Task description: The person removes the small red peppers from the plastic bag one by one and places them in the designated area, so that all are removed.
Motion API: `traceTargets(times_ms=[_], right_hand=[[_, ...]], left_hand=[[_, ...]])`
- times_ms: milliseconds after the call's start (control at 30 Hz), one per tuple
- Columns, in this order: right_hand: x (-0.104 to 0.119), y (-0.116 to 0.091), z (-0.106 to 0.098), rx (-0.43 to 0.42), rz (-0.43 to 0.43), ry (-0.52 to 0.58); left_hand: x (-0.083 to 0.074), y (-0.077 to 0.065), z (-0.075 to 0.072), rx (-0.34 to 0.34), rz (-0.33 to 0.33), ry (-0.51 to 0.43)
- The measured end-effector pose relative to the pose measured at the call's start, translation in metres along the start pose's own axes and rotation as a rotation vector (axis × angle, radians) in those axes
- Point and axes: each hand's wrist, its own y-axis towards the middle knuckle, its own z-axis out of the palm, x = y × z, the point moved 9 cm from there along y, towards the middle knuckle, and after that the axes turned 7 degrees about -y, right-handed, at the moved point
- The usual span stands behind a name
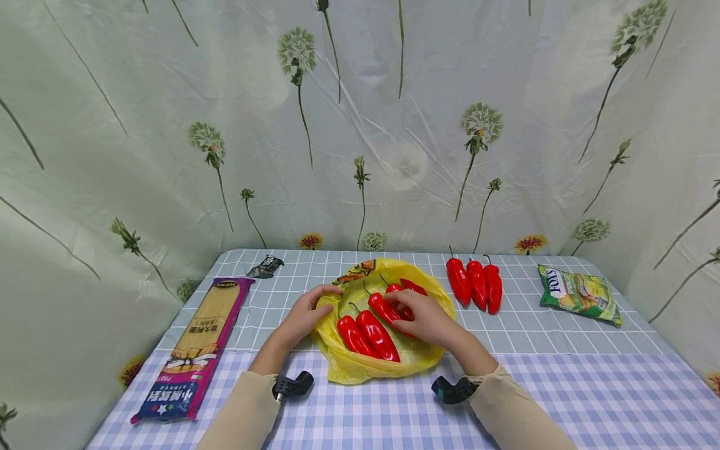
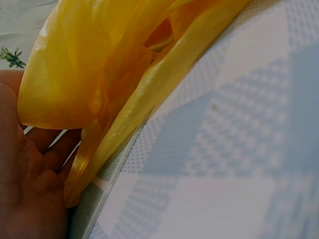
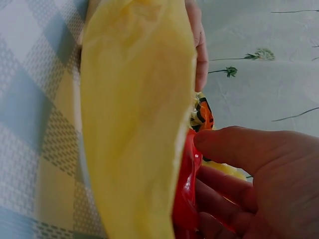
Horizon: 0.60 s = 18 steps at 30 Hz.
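Note:
A yellow plastic bag [image 1: 365, 371] lies wide-mouthed on the table with several red peppers [image 1: 378, 335] inside. At its left rim is my left hand [image 1: 302, 315]. In the left wrist view, the fingers [image 2: 59, 149] spread loosely against the yellow plastic, partly hidden behind it. Over the bag's right side reaches my right hand [image 1: 425, 317], pinching one red pepper [image 1: 382, 308] among the others. The right wrist view has the thumb [image 3: 224, 144] on that red pepper, with fingers behind it; the bag's wall hides the pepper's other side.
Right of the bag, three more red peppers [image 1: 474, 284] lie side by side. A green FOX'S packet [image 1: 579, 294] is farther right. On the left lies a long pasta packet [image 1: 197, 350], with a small black crumpled wrapper [image 1: 265, 267] behind it. A patterned curtain [image 1: 405, 125] hangs behind.

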Motion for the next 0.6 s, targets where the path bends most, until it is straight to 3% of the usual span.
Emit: traceTargets(times_ms=[600], right_hand=[[-0.0019, -0.0029, 0.0075, 0.071, 0.012, -0.098]], left_hand=[[0.0009, 0.0008, 0.0000, -0.008, -0.008, 0.015]])
